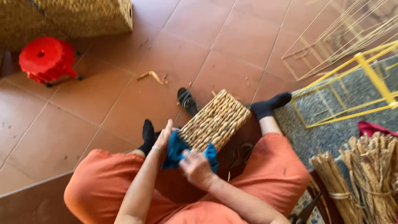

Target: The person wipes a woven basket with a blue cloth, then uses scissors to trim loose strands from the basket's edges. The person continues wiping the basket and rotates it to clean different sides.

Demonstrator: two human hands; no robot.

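Woven basket (pixel 215 120), straw-coloured and box-shaped, lies tilted between my knees on the floor (pixel 103 91), its long axis running from near-left, at my hands, to far-right, toward my right foot in its dark sock (pixel 271 104). Its near-left end is the end I have hold of; the far-right end sticks out free over the red tiles.

My legs in orange trousers (pixel 273 166) spread to either side of it, so the basket sits in the gap between them, just ahead of my lap.

A blue cloth (pixel 178 150) is bunched against the basket's near end, and both hands meet on it. My left hand (pixel 163 137) is on the left side of that end, fingers closed around the cloth and pressed to the basket's corner. My right hand (pixel 195 166) lies nearer to me, slightly right of the left one, knuckles up, closed on the cloth's other part; blue shows past it on the right. Both touch the near end, and the rest of the basket lies away from them, up and to the right.

Further off: a red plastic stool (pixel 46 59) at far left, a yellow wire frame (pixel 356 83) at far right on a grey mat, bundles of dried stalks (pixel 365 178) at near right, and a dark sandal (pixel 187 101) just beyond the basket.
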